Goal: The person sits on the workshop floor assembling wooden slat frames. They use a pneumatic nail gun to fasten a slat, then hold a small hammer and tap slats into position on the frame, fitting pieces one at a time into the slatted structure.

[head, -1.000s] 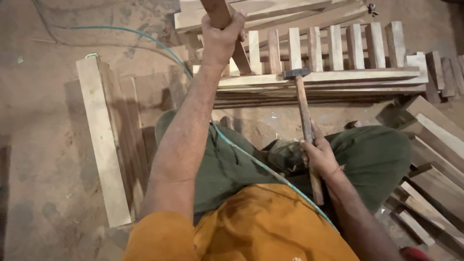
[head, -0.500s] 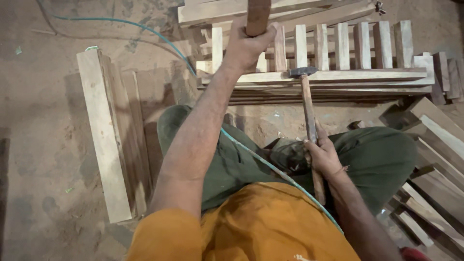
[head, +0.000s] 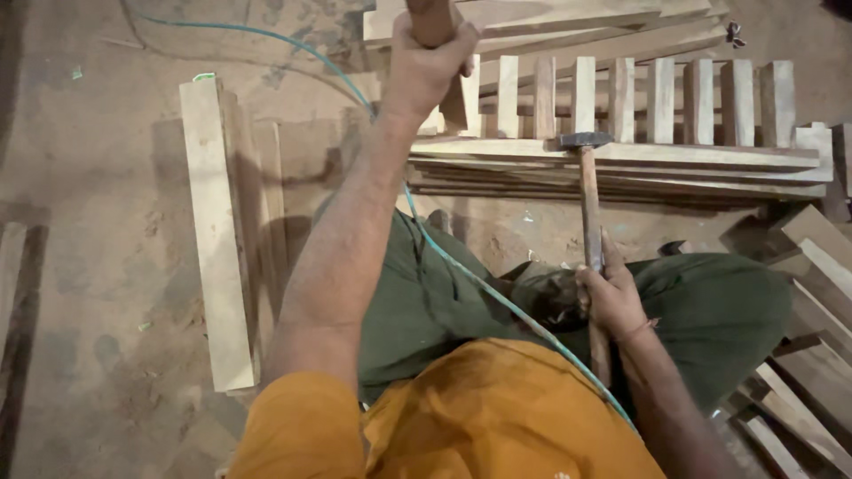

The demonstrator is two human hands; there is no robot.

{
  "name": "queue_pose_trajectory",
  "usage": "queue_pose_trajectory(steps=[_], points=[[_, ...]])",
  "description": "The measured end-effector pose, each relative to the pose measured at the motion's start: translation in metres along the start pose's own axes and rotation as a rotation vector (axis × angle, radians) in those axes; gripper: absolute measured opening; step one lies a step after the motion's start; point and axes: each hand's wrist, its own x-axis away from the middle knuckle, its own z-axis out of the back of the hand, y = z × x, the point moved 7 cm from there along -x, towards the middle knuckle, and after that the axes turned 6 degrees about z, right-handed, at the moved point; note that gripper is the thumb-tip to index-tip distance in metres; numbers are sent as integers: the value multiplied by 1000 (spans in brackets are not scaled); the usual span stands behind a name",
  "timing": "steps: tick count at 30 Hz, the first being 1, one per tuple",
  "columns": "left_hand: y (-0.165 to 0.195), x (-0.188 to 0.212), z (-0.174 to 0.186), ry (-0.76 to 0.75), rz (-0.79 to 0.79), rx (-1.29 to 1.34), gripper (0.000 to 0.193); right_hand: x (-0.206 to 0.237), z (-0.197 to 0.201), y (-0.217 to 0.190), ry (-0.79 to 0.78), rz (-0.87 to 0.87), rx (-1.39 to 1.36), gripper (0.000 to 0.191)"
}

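Currently we sit on the dirt floor [head: 89, 266], with the slatted frame [head: 639, 98] as our landmark, lying just ahead of our knees. It is the largest piece: a row of short upright slats over long rails. Left of the frame a long plank [head: 213, 239] lies flat, with thinner strips beside it. Right of the frame, loose offcuts [head: 816, 266] are stacked. A green hose [head: 461, 266] runs from beyond the frame's left end, across our lap.

Left hand [head: 426, 66]: fist fully closed around a round brown wooden piece [head: 432, 16] at the frame's left end; its top is out of view, so we cannot tell what it is.

Right hand [head: 612, 297]: fingers wrapped tight on the wooden handle of the hammer [head: 590, 204], mid-shaft, thumb along it. The steel head rests at the frame's near rail.

Judgement: for a clean blow, grip nearer the handle's end, keep the face square to the rail, and hold the brown piece steady, left fingers well clear of the head.
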Motion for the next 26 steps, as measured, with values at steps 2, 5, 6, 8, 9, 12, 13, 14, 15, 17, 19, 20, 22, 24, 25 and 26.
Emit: queue_pose_trajectory(steps=[2, 5, 6, 8, 9, 12, 13, 14, 15, 17, 19, 20, 22, 24, 25, 26], points=[[-6, 1, 10, 14, 29, 29, 24, 5, 1, 0, 12, -30, 18, 79], [-14, 0, 26, 18, 26, 43, 25, 1, -1, 0, -8, -27, 4, 81], [-17, 1, 32, 20, 30, 41, 24, 2, 0, 2, 5, -31, 16, 81], [-24, -3, 40, 81, 37, -15, 20, -1, 0, 5, 27, -29, 38, 83], [-29, -1, 41, 143, 49, -69, 17, -1, -1, 5, 10, -10, 29, 83], [-48, 5, 23, 65, 151, -120, 15, -3, -2, 3, -14, 13, 18, 83], [-53, 7, 14, -7, 194, -119, 15, -3, -3, 3, -2, -1, 21, 83], [-54, 6, 10, -14, 175, -93, 17, -2, -2, 4, 14, -17, 24, 84], [-55, 5, 6, -21, 160, -64, 19, 1, -2, 4, 13, -22, 27, 83], [-54, 4, 3, -29, 128, -46, 21, -1, -4, 2, 10, -22, 31, 83], [-48, 4, 7, -28, 94, -77, 22, 0, -6, 0, 8, -48, 12, 84], [-46, 4, 6, -39, 94, -72, 23, 1, -5, 1, 6, -62, 4, 85], [-47, 6, 4, -59, 100, -59, 24, 1, -5, 4, 11, -60, -10, 85], [-45, 7, 4, -58, 82, -64, 23, -1, -3, 9, 10, -53, -28, 85], [-44, 6, 3, -60, 73, -65, 23, -2, -2, 12, 4, -46, -38, 85], [-43, 6, 3, -46, 68, -88, 22, -4, 0, 15, -1, -36, -50, 84]])
